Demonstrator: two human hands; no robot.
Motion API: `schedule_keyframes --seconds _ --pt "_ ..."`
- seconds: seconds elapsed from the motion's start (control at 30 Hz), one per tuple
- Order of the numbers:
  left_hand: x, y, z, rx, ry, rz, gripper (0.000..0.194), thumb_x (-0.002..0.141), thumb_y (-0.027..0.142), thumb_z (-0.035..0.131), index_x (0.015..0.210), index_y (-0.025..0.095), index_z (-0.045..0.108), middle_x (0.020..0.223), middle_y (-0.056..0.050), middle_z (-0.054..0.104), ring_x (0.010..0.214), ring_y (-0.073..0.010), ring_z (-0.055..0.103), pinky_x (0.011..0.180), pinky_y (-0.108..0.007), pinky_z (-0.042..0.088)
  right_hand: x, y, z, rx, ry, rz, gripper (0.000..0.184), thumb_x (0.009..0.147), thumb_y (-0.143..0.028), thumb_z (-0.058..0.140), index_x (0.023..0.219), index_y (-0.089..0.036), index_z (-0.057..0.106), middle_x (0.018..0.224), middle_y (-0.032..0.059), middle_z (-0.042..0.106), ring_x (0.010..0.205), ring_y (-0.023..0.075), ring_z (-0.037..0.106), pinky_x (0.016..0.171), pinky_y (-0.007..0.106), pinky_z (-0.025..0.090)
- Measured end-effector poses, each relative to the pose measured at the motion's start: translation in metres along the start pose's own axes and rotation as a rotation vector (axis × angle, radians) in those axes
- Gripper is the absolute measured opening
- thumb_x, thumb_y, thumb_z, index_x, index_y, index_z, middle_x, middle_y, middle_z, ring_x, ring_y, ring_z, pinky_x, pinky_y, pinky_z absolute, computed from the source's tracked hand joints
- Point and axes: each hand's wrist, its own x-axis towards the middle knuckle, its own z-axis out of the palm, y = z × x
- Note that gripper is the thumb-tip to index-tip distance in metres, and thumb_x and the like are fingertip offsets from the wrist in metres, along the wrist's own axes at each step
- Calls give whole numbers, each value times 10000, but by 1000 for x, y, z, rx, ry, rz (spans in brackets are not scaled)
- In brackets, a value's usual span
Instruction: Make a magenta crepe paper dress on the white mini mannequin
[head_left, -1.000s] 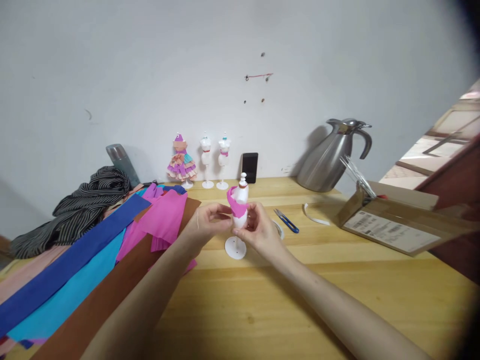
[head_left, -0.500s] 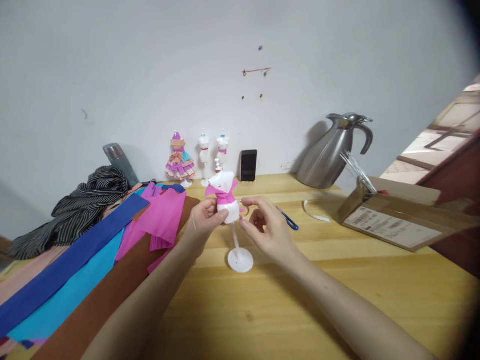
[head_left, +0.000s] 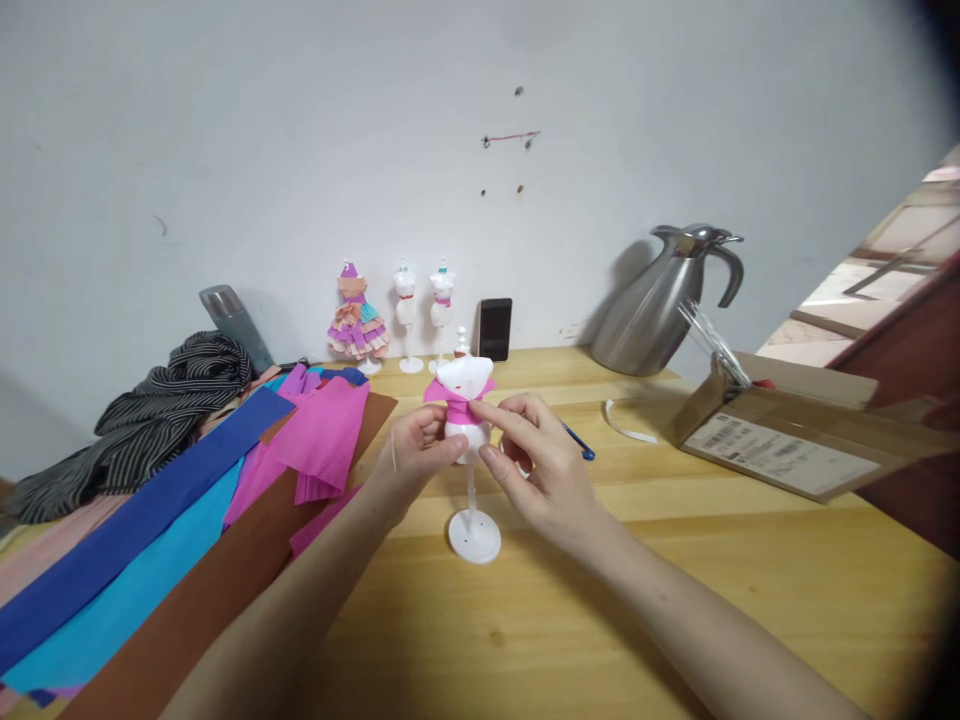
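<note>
A miniature white mannequin on a round base stands in front of me, leaning slightly. Pink crepe paper wraps its waist and flares out around the shoulders. With thumb and fingers, my left hand grips the mannequin at its waist and hip from the left. On the other side, my right hand has its index fingertip against the pink paper at the waist. Its thumb is apart from that finger, close to the hip, and the other fingers are curled.
Crepe paper strips and a striped cloth lie at left. Along the wall are a bottle, a dressed mannequin, two barer mannequins, a phone and a steel jug. Blue-handled scissors and a cardboard box are at right.
The mannequin has turned and tilted, its top shifting right and its base slightly left and nearer me. My right index finger has moved in from beside the mannequin to touch its waist.
</note>
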Motion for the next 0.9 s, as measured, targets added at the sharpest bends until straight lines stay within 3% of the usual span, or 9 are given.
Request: schedule_keyframes --seconds 0.43,0.63,0.9 --pt "0 1 1 6 8 -21 297 688 311 760 894 118 670 776 -36 674 695 -135 605 653 -250 482 -1 3 2 -34 2 -39 383 899 -154 526 1269 -232 588 931 62 518 751 166 546 579 302 492" --pt "0 1 0 1 14 -38 308 691 331 759 900 117 681 778 -40 686 686 -136 604 642 -245 468 -2 2 0 9 83 12 310 879 -114 525 1143 -218 650 903 49 531 619 110 522 518 262 469" --pt "1 -4 -3 -15 -3 -53 330 697 362 752 918 125 692 804 -54 699 695 -151 614 644 -254 468 0 2 0 8 114 12 274 874 -87 519 1064 -207 677 821 41 530 662 130 548 517 254 469"
